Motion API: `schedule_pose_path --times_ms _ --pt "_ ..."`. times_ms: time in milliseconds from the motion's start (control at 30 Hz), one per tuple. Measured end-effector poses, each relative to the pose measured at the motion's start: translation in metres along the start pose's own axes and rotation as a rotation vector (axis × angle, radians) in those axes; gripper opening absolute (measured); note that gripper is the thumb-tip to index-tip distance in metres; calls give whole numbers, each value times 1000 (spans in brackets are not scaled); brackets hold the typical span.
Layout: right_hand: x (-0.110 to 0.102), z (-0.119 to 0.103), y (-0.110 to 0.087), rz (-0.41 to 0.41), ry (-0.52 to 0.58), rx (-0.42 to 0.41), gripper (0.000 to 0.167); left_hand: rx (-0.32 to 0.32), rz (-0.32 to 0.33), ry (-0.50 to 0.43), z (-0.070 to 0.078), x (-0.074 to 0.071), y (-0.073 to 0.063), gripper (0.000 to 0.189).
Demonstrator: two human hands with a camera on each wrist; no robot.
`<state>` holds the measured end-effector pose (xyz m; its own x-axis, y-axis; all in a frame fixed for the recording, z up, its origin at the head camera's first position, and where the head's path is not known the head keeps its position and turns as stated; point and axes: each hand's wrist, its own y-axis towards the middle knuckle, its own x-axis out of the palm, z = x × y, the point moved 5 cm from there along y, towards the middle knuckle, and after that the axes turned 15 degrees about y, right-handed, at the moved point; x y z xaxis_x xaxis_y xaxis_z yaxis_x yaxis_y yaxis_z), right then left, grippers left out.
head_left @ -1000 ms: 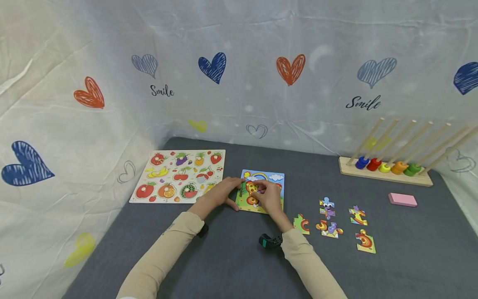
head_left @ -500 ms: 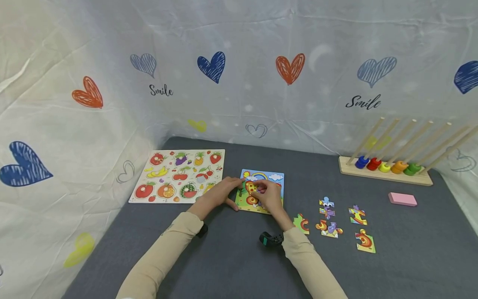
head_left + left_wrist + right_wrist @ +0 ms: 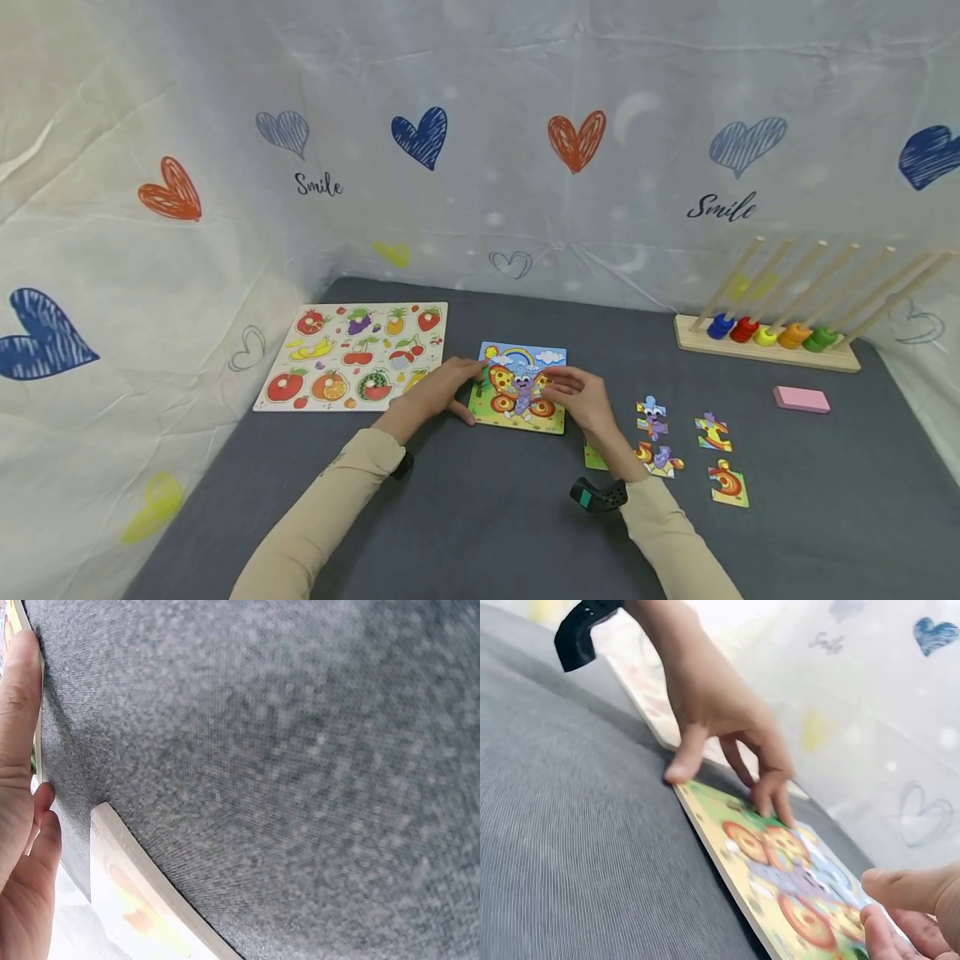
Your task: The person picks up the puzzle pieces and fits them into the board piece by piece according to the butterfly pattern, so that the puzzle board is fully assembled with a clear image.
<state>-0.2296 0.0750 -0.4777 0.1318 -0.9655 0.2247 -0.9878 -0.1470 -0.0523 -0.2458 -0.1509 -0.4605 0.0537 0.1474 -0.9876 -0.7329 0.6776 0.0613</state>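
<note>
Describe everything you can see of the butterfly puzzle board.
The butterfly puzzle board is a flat, roughly square panel with a pale, wood-like edge. It shows a purple butterfly with red, orange and yellow wings, beneath a rainbow. No gap shows where it is uncovered. It lies picture up on the dark grey table. The left hand touches its left side; the right hand overlaps its right side, contact unclear.

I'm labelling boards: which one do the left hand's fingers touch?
The butterfly board: the left hand touches its left edge. The fruit board lies clear of those fingers.
</note>
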Motion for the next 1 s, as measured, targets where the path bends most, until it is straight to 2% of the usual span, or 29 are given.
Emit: schedule_pose_path --times_ms 167,267,333,467,600,767,867,1000 --pt "-27 -6 -10 -34 31 -5 41 -3 -4 -11 1 1 0 80" --pt "-44 -12 -17 -56 13 -37 44 -5 -9 -9 1 2 1 77" --pt "-57 -16 -21 -62 -17 -58 45 -9 -12 -5 0 1 0 83" --pt "-85 -21 -30 -52 -22 -67 48 -11 -12 -1 0 1 0 82" --pt "-109 -25 -40 -49 -85 -82 49 -7 -8 -6 0 1 0 82" --pt "-134 -31 -49 -60 -218 -121 47 4 12 16 0 2 -1 71" --pt "-144 -33 -52 -82 -258 -141 46 4 16 16 -1 2 -2 65" --pt "-155 -31 -55 -104 -278 -135 48 9 12 17 0 2 0 69"
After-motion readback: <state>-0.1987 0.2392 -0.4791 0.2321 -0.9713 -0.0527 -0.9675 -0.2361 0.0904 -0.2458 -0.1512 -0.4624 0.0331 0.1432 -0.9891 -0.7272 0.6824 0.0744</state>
